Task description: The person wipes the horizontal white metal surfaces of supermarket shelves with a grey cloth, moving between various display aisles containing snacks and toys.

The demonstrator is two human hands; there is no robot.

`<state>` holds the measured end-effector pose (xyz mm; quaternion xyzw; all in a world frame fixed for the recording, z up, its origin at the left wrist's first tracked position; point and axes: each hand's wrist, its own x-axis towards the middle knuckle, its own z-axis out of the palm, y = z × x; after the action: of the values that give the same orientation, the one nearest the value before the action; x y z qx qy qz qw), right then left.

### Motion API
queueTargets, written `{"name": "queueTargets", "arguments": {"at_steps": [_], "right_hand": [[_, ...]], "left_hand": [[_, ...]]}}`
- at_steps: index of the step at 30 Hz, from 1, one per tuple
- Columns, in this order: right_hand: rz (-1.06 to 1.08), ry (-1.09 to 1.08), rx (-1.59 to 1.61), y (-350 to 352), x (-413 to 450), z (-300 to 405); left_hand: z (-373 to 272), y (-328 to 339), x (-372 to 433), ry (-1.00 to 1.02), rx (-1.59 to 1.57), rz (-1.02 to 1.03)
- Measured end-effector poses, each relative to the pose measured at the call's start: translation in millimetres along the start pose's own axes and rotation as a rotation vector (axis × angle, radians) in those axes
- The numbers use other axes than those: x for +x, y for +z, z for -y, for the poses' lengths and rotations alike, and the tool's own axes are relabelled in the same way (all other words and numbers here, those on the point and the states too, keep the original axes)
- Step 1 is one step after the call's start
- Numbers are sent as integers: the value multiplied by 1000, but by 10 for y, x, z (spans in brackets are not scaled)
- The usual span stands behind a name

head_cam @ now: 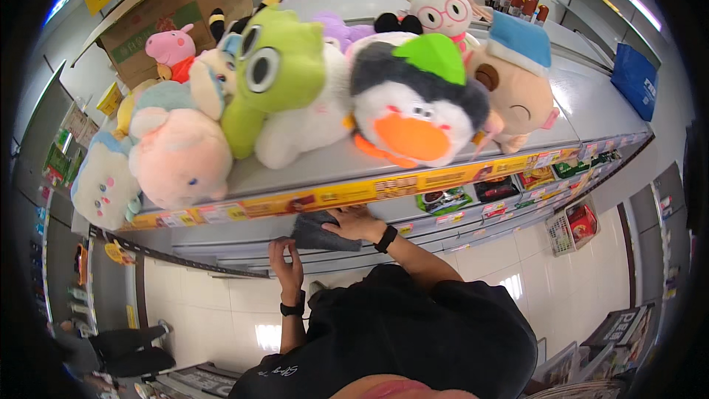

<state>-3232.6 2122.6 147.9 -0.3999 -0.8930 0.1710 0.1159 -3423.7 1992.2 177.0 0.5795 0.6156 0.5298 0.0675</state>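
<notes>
My right hand reaches under the front edge of the upper shelf and lies on a dark grey cloth. That cloth rests on the grey lower shelf, and some fingertips are hidden by the price strip. To its left, my left hand is raised at the lower shelf's front, fingers bent and thumb apart. Nothing shows in that hand; its fingertips are close to the cloth's left corner, and I cannot tell whether they touch the shelf.
Plush toys, among them a penguin and a green one, crowd the upper shelf. Packaged food sits on the lower shelf to the right. A shopping basket stands on the floor. Other people are nearby, one behind the shelf.
</notes>
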Motion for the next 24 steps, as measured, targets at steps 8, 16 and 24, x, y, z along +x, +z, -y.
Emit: {"name": "queueTargets", "arguments": {"at_steps": [8,16,24], "right_hand": [[253,-295,319,399,1216,825],[90,-364,147,1106,2187,2225],[29,-219,215,850,1704,1359]], "left_hand": [[483,-687,722,236,230,203],[1444,-1522,886,120,421,174],[1239,-816,1043,144,474,600]]}}
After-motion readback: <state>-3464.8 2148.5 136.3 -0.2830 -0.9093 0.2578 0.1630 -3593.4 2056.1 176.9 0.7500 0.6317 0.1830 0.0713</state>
